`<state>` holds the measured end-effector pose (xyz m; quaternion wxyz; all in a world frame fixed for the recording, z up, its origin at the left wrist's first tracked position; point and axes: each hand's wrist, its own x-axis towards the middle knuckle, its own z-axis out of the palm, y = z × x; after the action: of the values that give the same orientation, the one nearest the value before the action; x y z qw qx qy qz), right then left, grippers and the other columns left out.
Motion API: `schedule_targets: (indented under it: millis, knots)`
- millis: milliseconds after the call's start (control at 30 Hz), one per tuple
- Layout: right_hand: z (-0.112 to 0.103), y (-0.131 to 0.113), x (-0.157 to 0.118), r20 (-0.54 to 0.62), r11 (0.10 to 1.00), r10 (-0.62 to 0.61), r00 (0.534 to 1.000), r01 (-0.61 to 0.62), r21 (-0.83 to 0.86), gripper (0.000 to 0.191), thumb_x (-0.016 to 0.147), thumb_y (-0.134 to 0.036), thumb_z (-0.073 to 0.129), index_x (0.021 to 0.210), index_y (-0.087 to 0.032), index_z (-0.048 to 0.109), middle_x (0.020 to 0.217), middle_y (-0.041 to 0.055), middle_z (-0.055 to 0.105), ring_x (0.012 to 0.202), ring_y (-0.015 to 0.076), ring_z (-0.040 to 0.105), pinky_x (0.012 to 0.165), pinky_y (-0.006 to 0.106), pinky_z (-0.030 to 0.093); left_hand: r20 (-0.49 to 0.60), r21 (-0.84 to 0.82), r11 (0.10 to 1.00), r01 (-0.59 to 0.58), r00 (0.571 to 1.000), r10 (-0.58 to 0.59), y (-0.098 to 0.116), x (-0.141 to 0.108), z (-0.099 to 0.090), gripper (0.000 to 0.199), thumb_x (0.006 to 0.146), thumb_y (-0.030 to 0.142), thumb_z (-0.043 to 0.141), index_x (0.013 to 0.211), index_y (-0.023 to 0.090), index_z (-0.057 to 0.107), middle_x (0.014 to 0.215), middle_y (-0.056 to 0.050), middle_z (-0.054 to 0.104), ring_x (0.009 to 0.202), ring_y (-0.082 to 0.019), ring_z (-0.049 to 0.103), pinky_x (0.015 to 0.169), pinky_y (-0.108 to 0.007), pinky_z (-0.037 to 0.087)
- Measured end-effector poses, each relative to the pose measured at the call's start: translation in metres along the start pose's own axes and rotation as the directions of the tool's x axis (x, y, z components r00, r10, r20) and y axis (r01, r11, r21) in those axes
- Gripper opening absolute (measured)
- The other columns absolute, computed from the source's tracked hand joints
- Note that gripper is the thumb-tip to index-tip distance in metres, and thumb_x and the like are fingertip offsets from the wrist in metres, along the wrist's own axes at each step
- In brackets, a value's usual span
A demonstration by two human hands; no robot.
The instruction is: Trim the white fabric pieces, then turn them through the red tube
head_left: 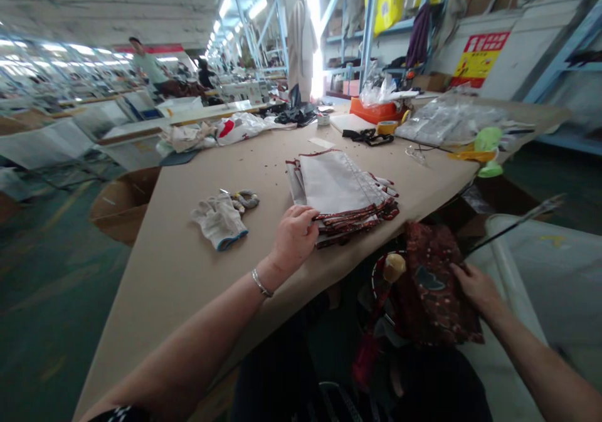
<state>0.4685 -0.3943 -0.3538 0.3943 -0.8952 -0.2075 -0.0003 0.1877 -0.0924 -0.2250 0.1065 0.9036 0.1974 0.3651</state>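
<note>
A stack of pale fabric pieces with dark red patterned edging (336,180) lies near the table's front edge. My left hand (296,237) is closed on the stack's near left corner, thumb and fingers pinching the edging. Low on the right, beyond the table edge, a dark red patterned cloth (435,284) with a dark patch hangs down. My right hand (477,287) is closed on the right side of this cloth. White work gloves with a blue cuff (220,221) rest left of the stack, beside small scissors with wrapped handles (247,200).
Plastic bags (451,121), an orange tray (369,111), yellow tape (388,127) and black straps (364,137) lie at the table's back right. A cardboard box (125,205) stands left of the table (160,284). A white bin (555,271) is at right. Far left, a person (145,64) stands.
</note>
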Motion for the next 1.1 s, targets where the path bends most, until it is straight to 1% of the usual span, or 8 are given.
schedule_targets:
  millis: [100,233,367,500,700,867,933,1100]
  knots:
    - [0.013,-0.002,-0.007,0.041,0.999,0.022,0.999,-0.023,0.028,0.046,0.064,-0.05,0.058,0.091,-0.014,0.065,0.083,0.0196,0.07,0.079,0.037,0.067,0.071,0.05,0.052,0.054,0.109,0.994,-0.031,0.998,0.025,0.002,0.007,0.002,0.025,0.082,0.011,0.051,0.098,0.016,0.069,0.1,-0.008,0.07,0.098,-0.021,0.061,0.096,-0.037,0.048]
    - [-0.006,-0.092,-0.006,-0.064,0.954,-0.207,0.976,0.216,0.209,0.049,0.084,-0.049,0.048,0.12,-0.017,0.057,0.118,0.0143,0.065,0.102,0.0263,0.064,0.091,0.04,0.049,0.152,0.247,0.965,-0.089,0.987,0.052,0.006,0.019,-0.002,0.024,0.087,0.013,0.047,0.095,0.016,0.069,0.097,-0.009,0.07,0.096,-0.021,0.061,0.095,-0.036,0.047]
    - [-0.014,-0.216,-0.02,-0.054,0.636,-0.742,0.669,0.726,0.261,0.022,0.093,-0.035,0.049,0.105,-0.022,0.063,0.103,0.0065,0.068,0.1,0.022,0.061,0.093,0.037,0.046,0.308,0.373,0.912,-0.172,0.95,0.053,0.011,0.024,-0.007,0.024,0.089,0.014,0.046,0.104,0.014,0.064,0.098,-0.012,0.068,0.093,-0.023,0.062,0.084,-0.035,0.048]
    - [0.021,-0.285,-0.024,0.197,0.466,-0.87,0.451,0.884,0.033,0.028,0.09,-0.023,0.054,0.115,-0.015,0.063,0.111,0.011,0.065,0.105,0.0266,0.056,0.093,0.039,0.045,0.342,0.439,0.886,-0.148,0.94,-0.012,0.018,0.028,-0.014,0.021,0.091,0.016,0.044,0.091,0.015,0.065,0.091,-0.011,0.066,0.083,-0.022,0.063,0.07,-0.031,0.047]
    - [0.03,-0.298,0.007,0.314,0.475,-0.741,0.594,0.793,-0.381,0.031,0.085,-0.008,0.045,0.109,-0.013,0.065,0.104,0.0162,0.066,0.096,0.0294,0.06,0.079,0.039,0.046,0.109,0.312,0.946,-0.084,0.993,0.052,0.033,0.025,-0.037,0.018,0.089,0.017,0.046,0.084,0.017,0.062,0.088,-0.007,0.063,0.082,-0.019,0.06,0.071,-0.029,0.045]
    - [-0.018,-0.272,-0.023,0.097,0.624,-0.751,0.653,0.75,-0.22,0.04,0.073,-0.006,0.05,0.111,-0.015,0.061,0.096,0.0111,0.068,0.084,0.0247,0.063,0.071,0.032,0.044,-0.027,-0.038,0.992,0.116,0.993,-0.117,0.043,-0.007,-0.045,0.009,0.079,0.013,0.053,0.081,0.019,0.06,0.078,-0.003,0.06,0.069,-0.015,0.057,0.063,-0.027,0.046]
    - [-0.026,-0.253,-0.058,0.105,0.592,-0.794,0.599,0.801,-0.091,0.032,0.072,-0.004,0.048,0.098,-0.016,0.061,0.086,0.0079,0.067,0.08,0.0222,0.062,0.07,0.03,0.042,-0.028,-0.442,0.854,0.276,0.947,-0.32,0.055,-0.023,-0.046,0.008,0.077,0.014,0.054,0.08,0.02,0.058,0.069,0.001,0.057,0.058,-0.012,0.054,0.054,-0.023,0.045]
    - [-0.007,-0.196,-0.134,0.41,0.789,-0.61,0.678,0.566,0.238,0.019,0.083,-0.011,0.043,0.072,-0.018,0.057,0.065,0.0026,0.058,0.06,0.0159,0.052,0.057,0.027,0.035,0.476,-0.844,-0.048,0.535,0.704,-0.527,0.096,-0.059,-0.048,0.017,0.072,0.027,0.071,0.079,0.019,0.057,0.07,0.002,0.062,0.058,-0.012,0.059,0.05,-0.022,0.052]
